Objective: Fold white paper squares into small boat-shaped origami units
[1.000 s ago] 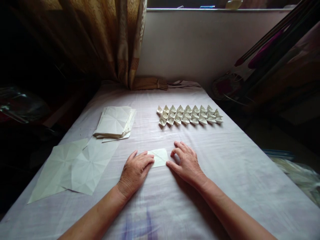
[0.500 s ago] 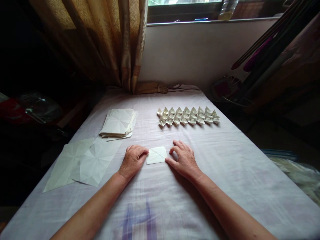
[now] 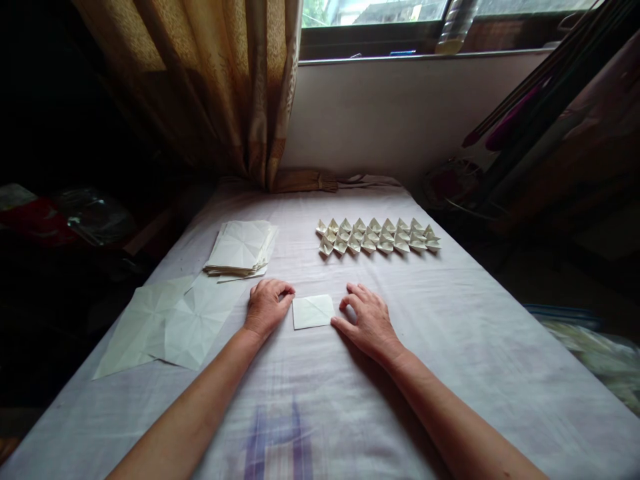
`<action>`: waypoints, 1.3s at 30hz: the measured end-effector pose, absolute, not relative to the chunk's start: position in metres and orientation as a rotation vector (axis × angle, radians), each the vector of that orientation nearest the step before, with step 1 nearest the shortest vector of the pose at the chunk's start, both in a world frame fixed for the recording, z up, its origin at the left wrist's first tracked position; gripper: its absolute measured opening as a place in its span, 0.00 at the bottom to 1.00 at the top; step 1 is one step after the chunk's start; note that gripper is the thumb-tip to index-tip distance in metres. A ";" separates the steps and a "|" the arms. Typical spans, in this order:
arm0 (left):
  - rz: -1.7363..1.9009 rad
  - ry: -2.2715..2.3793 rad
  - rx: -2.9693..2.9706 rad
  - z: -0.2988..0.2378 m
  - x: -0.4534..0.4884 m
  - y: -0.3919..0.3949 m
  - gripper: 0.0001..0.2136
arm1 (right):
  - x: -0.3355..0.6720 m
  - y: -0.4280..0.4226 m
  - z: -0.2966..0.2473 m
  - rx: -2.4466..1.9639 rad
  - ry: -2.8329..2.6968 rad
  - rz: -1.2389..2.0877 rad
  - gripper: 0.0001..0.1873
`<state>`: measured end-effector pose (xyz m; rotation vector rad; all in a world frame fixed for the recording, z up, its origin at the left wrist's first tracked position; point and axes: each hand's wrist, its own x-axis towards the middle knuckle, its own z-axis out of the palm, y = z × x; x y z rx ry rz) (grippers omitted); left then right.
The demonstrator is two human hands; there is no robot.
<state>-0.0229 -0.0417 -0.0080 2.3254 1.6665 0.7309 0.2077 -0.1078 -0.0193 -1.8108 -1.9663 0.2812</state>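
Note:
A small folded white paper rectangle (image 3: 313,311) lies flat on the pale cloth between my hands. My left hand (image 3: 265,307) rests just left of it, fingers curled into a loose fist, not covering the paper. My right hand (image 3: 367,319) sits at the paper's right edge, fingers bent with the thumb tip touching that edge. Beyond them, a double row of small folded paper boats (image 3: 377,236) lies on the cloth. A stack of creased white sheets (image 3: 241,248) stands to the back left.
Two unfolded creased sheets (image 3: 170,323) lie flat at the left edge of the cloth-covered surface (image 3: 450,333). A brown curtain (image 3: 225,87) hangs at the back left, a white wall and window ledge behind. Dark clutter lies off both sides.
My left hand has slid off the folded paper to the left and curled shut. The right hand has barely moved. The view has tilted upward.

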 end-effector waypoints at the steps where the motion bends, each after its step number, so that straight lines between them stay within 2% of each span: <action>1: 0.731 1.673 2.327 -0.008 -0.023 -0.041 0.05 | 0.208 -0.108 -0.020 -1.806 -1.967 0.279 0.11; 7: 0.750 1.560 2.449 -0.003 -0.020 -0.069 0.16 | 0.209 -0.108 -0.022 -1.797 -1.966 0.264 0.11; 11: 0.338 0.912 2.805 -0.001 -0.008 -0.097 0.26 | 0.209 -0.108 -0.023 -1.782 -1.969 0.230 0.11; 14: 0.119 0.901 2.774 0.002 -0.007 -0.102 0.30 | 0.209 -0.109 -0.023 -1.765 -1.975 0.204 0.11; 18: -0.043 0.927 2.761 0.007 -0.025 -0.097 0.30 | 0.209 -0.109 -0.022 -1.783 -1.982 0.219 0.11; 26: -0.042 1.020 2.823 0.008 -0.062 -0.096 0.26 | 0.208 -0.108 -0.019 -1.783 -1.970 0.226 0.10; 39: 0.175 1.262 2.797 0.003 -0.051 -0.089 0.24 | 0.208 -0.108 -0.021 -1.778 -1.998 0.189 0.10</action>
